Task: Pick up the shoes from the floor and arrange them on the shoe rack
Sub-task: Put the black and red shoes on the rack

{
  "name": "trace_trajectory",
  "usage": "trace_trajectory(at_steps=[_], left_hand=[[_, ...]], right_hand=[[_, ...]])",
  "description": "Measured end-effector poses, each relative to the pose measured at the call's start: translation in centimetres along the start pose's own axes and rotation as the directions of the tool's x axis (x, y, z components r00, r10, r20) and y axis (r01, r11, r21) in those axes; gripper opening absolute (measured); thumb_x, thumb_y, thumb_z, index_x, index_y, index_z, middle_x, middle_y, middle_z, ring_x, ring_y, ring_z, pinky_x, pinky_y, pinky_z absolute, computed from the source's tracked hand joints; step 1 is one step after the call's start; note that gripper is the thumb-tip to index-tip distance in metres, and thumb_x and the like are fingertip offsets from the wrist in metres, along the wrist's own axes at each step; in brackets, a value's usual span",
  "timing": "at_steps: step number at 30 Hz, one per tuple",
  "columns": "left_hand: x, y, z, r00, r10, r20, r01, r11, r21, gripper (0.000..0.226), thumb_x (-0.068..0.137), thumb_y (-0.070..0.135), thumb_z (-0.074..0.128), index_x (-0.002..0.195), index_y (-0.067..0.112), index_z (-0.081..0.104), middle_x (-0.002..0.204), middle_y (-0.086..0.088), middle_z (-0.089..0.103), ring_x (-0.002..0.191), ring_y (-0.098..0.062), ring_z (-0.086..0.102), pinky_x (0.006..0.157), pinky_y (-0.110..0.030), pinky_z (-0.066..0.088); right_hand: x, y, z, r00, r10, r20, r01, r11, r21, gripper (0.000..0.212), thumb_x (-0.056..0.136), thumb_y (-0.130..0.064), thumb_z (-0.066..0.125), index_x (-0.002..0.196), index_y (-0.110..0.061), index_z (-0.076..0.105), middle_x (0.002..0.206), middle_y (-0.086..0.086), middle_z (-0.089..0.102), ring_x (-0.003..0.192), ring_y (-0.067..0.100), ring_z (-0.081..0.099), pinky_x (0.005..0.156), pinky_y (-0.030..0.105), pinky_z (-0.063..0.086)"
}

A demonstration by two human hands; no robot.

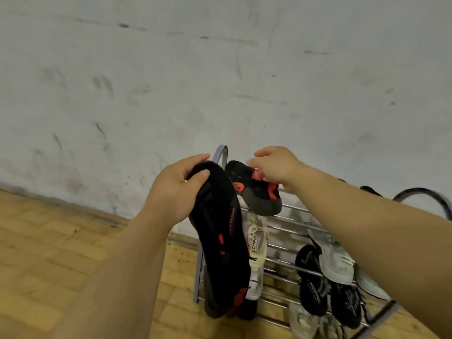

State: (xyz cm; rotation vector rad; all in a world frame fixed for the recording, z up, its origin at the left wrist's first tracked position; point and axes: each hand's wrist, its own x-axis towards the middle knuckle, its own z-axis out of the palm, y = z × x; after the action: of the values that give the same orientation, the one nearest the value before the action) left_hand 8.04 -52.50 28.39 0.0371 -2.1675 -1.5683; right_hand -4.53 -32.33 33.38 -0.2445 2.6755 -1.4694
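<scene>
Gripping a black sneaker with red accents (220, 238) by its toe end, the left hand (175, 192) has it hanging heel-down beside the metal shoe rack (288, 225). Right hand (274, 167) is pinching the matching black-and-red sneaker (256, 192), which sits on the top shelf. White sneakers (336, 259) and dark sandals (311, 281) fill the shelves below, scuffed wall (220, 69) behind.

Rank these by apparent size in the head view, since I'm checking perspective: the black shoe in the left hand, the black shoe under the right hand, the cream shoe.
1. Black shoe in the left hand, nearest the camera, so inflated.
2. Black shoe under the right hand.
3. Cream shoe, partly hidden, so unsure.
</scene>
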Motion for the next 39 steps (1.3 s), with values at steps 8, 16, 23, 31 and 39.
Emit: trace_trajectory(at_steps=[8, 16, 23, 31, 39], left_hand=[[-0.5, 1.7, 3.9, 0.997, 0.0, 0.077, 0.01, 0.992, -0.124, 0.034, 0.102, 0.022, 0.062, 0.131, 0.036, 0.068, 0.119, 0.017, 0.073, 0.108, 0.004, 0.067, 0.098, -0.022, 0.055], [-2.1, 3.5, 10.2, 0.998, -0.03, 0.06, 0.043, 0.973, -0.225, 0.033, 0.103, 0.027, 0.061, 0.132, 0.04, 0.066, 0.116, 0.014, 0.075, 0.107, -0.002, 0.071, 0.098, -0.034, 0.058], [-1.7, 2.4, 13.5, 0.984, -0.176, -0.03, 0.161, 0.948, -0.275, 0.026, 0.101, 0.023, 0.062, 0.106, 0.047, 0.073, 0.108, 0.012, 0.077, 0.104, -0.012, 0.073, 0.095, -0.042, 0.06], [-1.4, 1.6, 16.5, 0.946, -0.303, -0.117, 0.277, 0.94, -0.197, 0.03, 0.097, 0.031, 0.062, 0.125, 0.029, 0.071, 0.119, 0.003, 0.07, 0.11, -0.024, 0.068, 0.095, -0.048, 0.059], [-0.9, 2.2, 17.4, 0.96, -0.277, -0.036, 0.27, 0.954, -0.127, 0.048, 0.099, 0.049, 0.054, 0.143, 0.031, 0.054, 0.115, 0.007, 0.067, 0.101, -0.02, 0.07, 0.088, -0.048, 0.062]], right_hand=[[-12.9, 8.6, -4.4, 0.907, -0.019, 0.421, 0.025, 1.0, -0.008, 0.073, 0.086, -0.041, 0.077, 0.147, -0.048, 0.038, 0.138, -0.011, 0.058, 0.12, -0.003, 0.061, 0.095, 0.022, 0.051], [-17.5, 14.0, -5.7, 0.932, -0.146, 0.331, 0.033, 0.946, 0.323, 0.068, 0.093, 0.002, 0.067, 0.147, -0.033, 0.044, 0.137, -0.006, 0.067, 0.127, 0.017, 0.063, 0.102, 0.033, 0.053], [-18.7, 16.1, -8.9, 0.958, -0.144, 0.248, 0.062, 0.948, 0.312, 0.083, 0.091, -0.015, 0.076, 0.153, -0.049, 0.033, 0.135, -0.017, 0.066, 0.13, 0.006, 0.059, 0.107, 0.036, 0.047], [-19.5, 17.3, -11.6, 0.933, -0.198, 0.301, 0.14, 0.969, 0.204, 0.099, 0.069, -0.031, 0.091, 0.147, -0.06, 0.036, 0.14, -0.034, 0.054, 0.131, -0.002, 0.053, 0.104, 0.026, 0.049], [-20.0, 18.2, -11.9, 0.972, -0.189, 0.138, 0.176, 0.979, 0.102, 0.108, 0.073, -0.015, 0.09, 0.152, -0.055, 0.029, 0.128, -0.029, 0.063, 0.115, 0.005, 0.067, 0.095, 0.033, 0.057]])
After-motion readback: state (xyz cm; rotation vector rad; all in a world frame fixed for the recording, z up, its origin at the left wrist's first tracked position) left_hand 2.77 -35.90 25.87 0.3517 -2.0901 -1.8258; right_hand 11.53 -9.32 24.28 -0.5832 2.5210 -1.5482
